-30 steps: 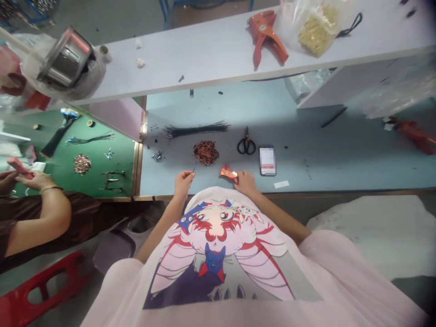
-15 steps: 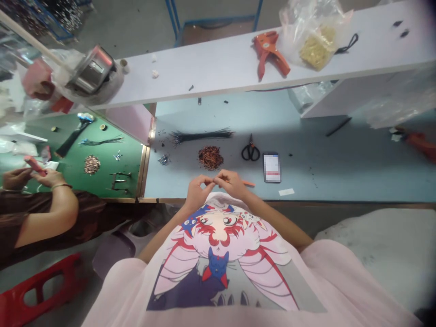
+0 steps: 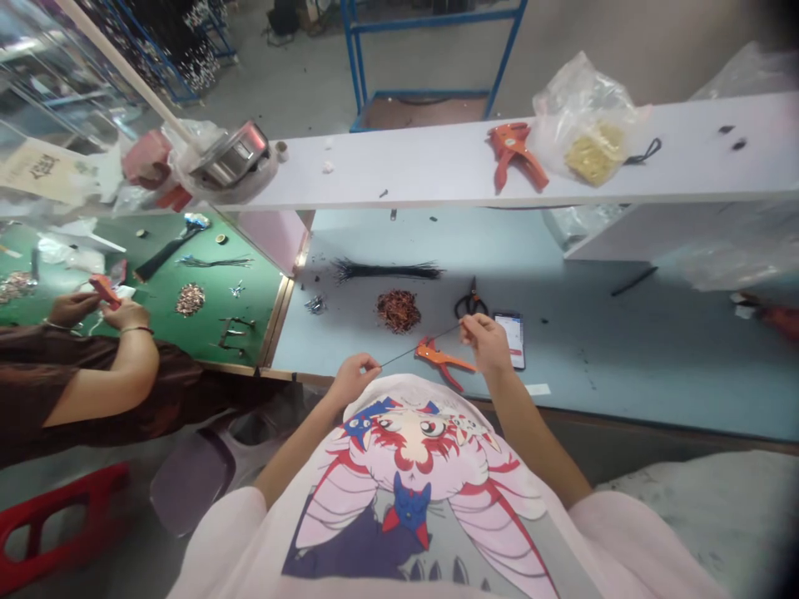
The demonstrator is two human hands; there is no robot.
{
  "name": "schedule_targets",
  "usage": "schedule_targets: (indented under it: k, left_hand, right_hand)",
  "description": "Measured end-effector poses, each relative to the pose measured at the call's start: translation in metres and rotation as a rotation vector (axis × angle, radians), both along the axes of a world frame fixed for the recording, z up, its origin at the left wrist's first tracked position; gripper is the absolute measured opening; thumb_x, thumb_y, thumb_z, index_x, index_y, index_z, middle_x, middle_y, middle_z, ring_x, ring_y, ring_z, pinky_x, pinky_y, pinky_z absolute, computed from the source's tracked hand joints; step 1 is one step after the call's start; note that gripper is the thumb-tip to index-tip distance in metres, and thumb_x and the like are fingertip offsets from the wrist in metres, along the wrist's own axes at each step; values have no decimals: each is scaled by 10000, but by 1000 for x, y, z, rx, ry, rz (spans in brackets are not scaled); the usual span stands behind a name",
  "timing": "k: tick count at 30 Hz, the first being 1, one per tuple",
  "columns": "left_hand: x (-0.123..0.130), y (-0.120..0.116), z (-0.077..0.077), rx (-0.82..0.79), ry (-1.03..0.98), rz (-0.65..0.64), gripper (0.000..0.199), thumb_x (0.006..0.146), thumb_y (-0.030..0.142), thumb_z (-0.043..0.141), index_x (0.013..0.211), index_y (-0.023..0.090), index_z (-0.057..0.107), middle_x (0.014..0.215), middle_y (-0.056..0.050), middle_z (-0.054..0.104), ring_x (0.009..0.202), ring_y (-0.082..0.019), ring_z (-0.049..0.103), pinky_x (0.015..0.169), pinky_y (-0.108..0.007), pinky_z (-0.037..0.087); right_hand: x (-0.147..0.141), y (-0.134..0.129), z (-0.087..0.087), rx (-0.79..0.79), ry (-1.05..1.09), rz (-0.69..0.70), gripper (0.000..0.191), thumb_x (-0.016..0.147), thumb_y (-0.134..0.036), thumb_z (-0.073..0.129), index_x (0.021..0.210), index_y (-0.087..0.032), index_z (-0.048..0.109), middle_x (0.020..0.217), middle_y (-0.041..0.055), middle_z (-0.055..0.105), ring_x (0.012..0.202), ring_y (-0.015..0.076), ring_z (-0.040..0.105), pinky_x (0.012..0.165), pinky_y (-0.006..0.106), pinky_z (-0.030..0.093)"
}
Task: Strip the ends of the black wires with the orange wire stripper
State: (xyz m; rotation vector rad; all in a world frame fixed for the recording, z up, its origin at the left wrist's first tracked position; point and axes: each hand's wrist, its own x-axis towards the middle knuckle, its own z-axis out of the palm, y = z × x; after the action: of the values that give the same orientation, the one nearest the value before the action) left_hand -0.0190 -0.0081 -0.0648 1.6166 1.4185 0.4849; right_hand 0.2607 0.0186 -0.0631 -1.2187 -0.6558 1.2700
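Note:
A thin black wire (image 3: 404, 355) stretches in a slanting line between my two hands. My left hand (image 3: 357, 376) pinches its lower end close to my shirt. The upper end is in the closed fingers of my right hand (image 3: 485, 339), raised over the table beside the phone (image 3: 514, 337). Under the wire lies an orange wire stripper (image 3: 440, 358). Black-handled scissors (image 3: 471, 301) lie just beyond my right hand. Farther back are a small heap of copper-coloured pieces (image 3: 398, 311) and a bundle of black wires (image 3: 390, 270).
A white shelf (image 3: 424, 166) crosses the back, bearing another orange wire stripper (image 3: 517, 156), a bag of yellow pieces (image 3: 593, 154) and a metal container (image 3: 234, 154). At the green table (image 3: 168, 333) on the left, a co-worker's hands (image 3: 128, 314) hold a red tool.
My hands have moved apart from touching, my right hand going up and right, so the wire shows between them. The wire stripper on the table is now uncovered. The camera view has shifted.

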Motion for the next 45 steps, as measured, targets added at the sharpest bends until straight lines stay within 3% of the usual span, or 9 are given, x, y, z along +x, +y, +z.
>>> schedule_targets:
  k: [5,9,12,16,20,25,31,38,45]
  left_hand:
    - [-22,1,-4,-65,-23,65,185,748,341,574,744,174,653,678,-13,641,643,-144,557,650,-259,438]
    - [-44,1,-8,-115,-11,62,167,708,362,631,703,203,684,697,-34,669,686,-187,593,679,-288,454]
    - [-50,4,-11,-96,33,127,124,583,298,742,665,218,693,875,-81,702,966,-274,598,866,-343,439]
    - [-23,11,-7,-144,-42,99,432,512,304,800,923,216,701,1139,-95,651,1173,-304,513,1023,-386,351]
    - [29,12,0,-302,-354,-31,407,684,402,682,1018,171,650,1054,-89,674,976,-212,611,880,-334,455]
    - [50,5,-2,-411,-361,160,340,736,419,623,928,138,625,614,15,592,456,-66,443,494,-208,375]
    - [31,21,-36,-442,-300,359,89,698,205,683,722,137,632,642,14,586,598,-76,514,580,-187,410]
    - [13,65,-97,-562,-257,696,349,885,348,526,1167,142,524,1151,-89,562,986,-188,580,830,-398,514]
    - [32,113,-119,-536,-333,714,352,883,343,529,1176,150,524,1175,-93,554,1011,-196,572,851,-408,506]
  right_hand:
    - [14,10,2,-3,-128,-61,332,683,-449,691,598,-193,498,496,-47,467,407,69,389,420,231,314]
    - [23,10,-4,-25,-419,40,317,808,-438,550,607,-214,452,487,-32,444,438,95,373,463,267,319]
    - [5,3,-9,-51,-481,185,312,807,-393,552,573,-205,467,472,-20,462,448,104,380,479,277,318]
    - [-47,-12,-14,-22,-540,456,256,735,-321,606,539,-172,540,482,-22,516,472,100,420,494,252,316]
    - [-84,-18,-17,51,-548,638,129,678,-224,601,566,-164,580,559,-34,584,540,93,477,528,219,334]
    - [-76,-16,-27,-10,-577,655,255,788,-300,497,583,-159,555,501,-34,530,486,95,474,497,214,370]
    - [-45,-17,-64,-173,-829,549,260,875,-333,429,780,-150,588,696,31,620,639,140,557,623,254,432]
    - [-9,-42,-109,-329,-1198,533,321,762,-271,636,1047,-143,561,1091,148,559,1052,261,493,867,340,360]
    - [-2,-46,-120,-438,-1342,629,494,676,-330,716,1104,-167,530,1140,137,521,1092,276,453,845,331,352]
